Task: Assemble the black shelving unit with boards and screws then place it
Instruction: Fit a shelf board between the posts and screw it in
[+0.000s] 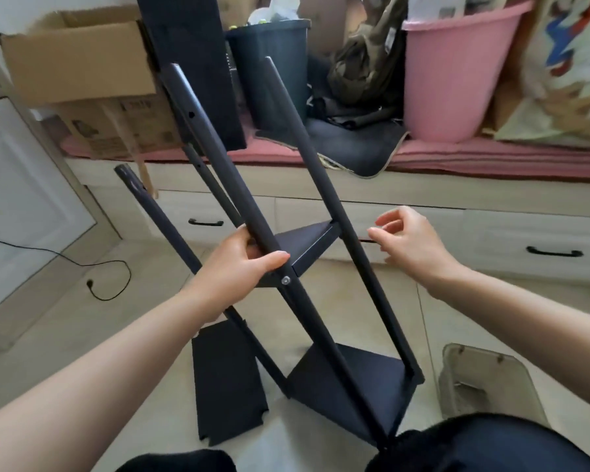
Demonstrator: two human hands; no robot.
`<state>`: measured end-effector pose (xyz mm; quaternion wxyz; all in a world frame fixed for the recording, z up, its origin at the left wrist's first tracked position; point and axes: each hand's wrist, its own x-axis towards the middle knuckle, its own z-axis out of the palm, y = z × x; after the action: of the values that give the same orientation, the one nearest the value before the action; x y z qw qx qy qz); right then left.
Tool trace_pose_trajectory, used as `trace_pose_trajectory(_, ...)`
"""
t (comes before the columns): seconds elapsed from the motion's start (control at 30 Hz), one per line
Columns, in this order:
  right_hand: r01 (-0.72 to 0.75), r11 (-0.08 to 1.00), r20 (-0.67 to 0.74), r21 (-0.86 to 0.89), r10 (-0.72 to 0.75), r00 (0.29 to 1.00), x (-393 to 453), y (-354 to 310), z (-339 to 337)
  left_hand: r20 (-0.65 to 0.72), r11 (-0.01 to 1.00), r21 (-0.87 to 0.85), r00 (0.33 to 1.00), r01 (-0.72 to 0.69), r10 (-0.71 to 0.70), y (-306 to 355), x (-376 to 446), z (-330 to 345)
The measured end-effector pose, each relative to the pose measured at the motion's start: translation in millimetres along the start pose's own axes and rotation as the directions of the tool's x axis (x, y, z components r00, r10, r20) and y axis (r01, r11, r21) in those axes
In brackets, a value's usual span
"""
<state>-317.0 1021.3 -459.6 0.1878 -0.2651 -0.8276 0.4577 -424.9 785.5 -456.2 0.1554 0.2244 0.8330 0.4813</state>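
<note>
The black shelving frame [321,185] stands tilted in front of me, with several long poles rising toward the upper left. A middle board [307,243] and a lower board [348,396] are fixed between the poles. A silver screw [285,280] shows on the near pole at the middle board. My left hand [239,264] grips that near pole just above the screw. To the right of the far pole my right hand [409,243] hovers, fingers loosely curled and holding nothing. A loose black board [225,383] lies on the floor at lower left. Another black board [198,63] leans upright at the back.
A bench with a pink cushion [491,158] carries a cardboard box [82,63], a dark bin [273,69] and a pink tub [457,69]. Drawers with black handles [554,252] lie below. A black cable [92,267] trails on the floor; a clear plastic container [484,383] sits at right.
</note>
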Motion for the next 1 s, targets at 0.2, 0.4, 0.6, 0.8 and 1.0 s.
trace_pose_trajectory(0.2,0.01,1.0,0.078,-0.02,-0.009,0.997,3.6,-0.9,-21.5,0.189,0.991,-0.069,0.973,-0.119,0.13,13.8,-19.8,5.7)
trace_pose_trajectory(0.4,0.053,0.991,0.097,0.122,-0.065,0.993,-14.7,-1.4,-16.1,0.274,0.978,-0.038,0.939,-0.206,0.208,2.6,-44.3,16.6)
trace_pose_trajectory(0.6,0.013,0.988,0.118,0.151,-0.031,0.992,-39.2,13.7,-29.3,0.253,0.963,0.071,0.939,-0.259,0.234,-10.5,-61.4,30.8)
trace_pose_trajectory(0.8,-0.021,0.981,0.166,0.192,-0.012,0.986,-62.3,18.0,-34.1,0.199,0.945,0.254,0.967,-0.207,0.158,-9.2,-53.2,17.9)
trace_pose_trajectory(1.0,0.004,0.995,0.265,0.101,-0.03,0.964,-85.5,18.7,-26.3,0.089,0.895,0.441,0.996,-0.068,0.031,-10.4,-49.6,14.0)
